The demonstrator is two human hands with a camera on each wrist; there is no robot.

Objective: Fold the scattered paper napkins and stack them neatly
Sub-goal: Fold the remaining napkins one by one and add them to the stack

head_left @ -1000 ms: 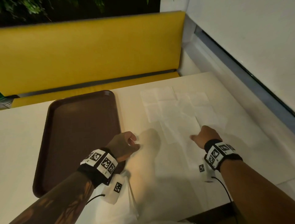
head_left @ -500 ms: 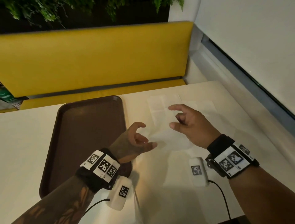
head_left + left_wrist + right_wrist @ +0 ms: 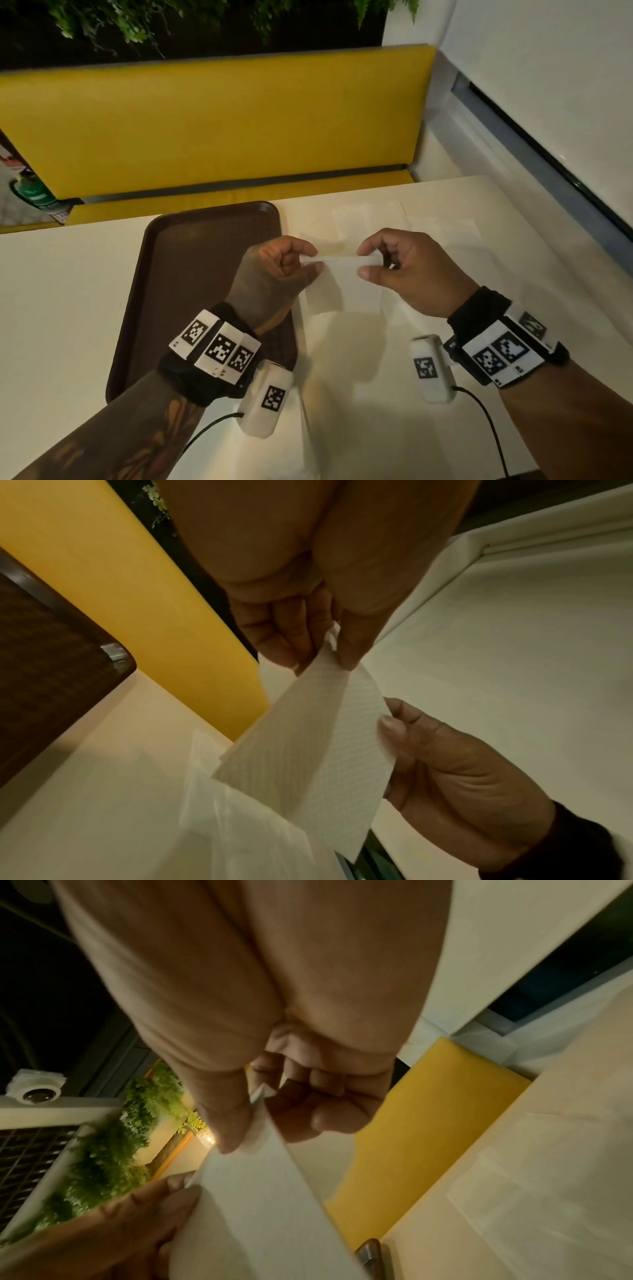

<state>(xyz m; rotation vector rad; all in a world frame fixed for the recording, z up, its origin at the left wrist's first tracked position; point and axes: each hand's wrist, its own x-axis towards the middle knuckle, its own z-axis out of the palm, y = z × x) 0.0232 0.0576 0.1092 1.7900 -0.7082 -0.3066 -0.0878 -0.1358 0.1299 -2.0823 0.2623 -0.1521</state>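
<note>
above the surface [image 3: 376, 377], beside the brown tray [image 3: 191, 274], i hold one napkin [image 3: 337, 262] stretched left to right, my left hand [image 3: 281, 267] and right hand [image 3: 407, 270] pinching its ends; more napkins [image 3: 370, 216] lie flat beyond.

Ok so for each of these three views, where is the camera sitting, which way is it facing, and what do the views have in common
Head: worn on the head, facing forward and down at the table, brown tray and yellow bench; shows both forearms, left hand, right hand.
Left wrist: looks along the left hand at the napkin it pinches; the right hand shows too.
Right wrist: looks along the right hand's pinch; the left hand shows at lower left.
Shared: all three show the held napkin and both hands.
</note>
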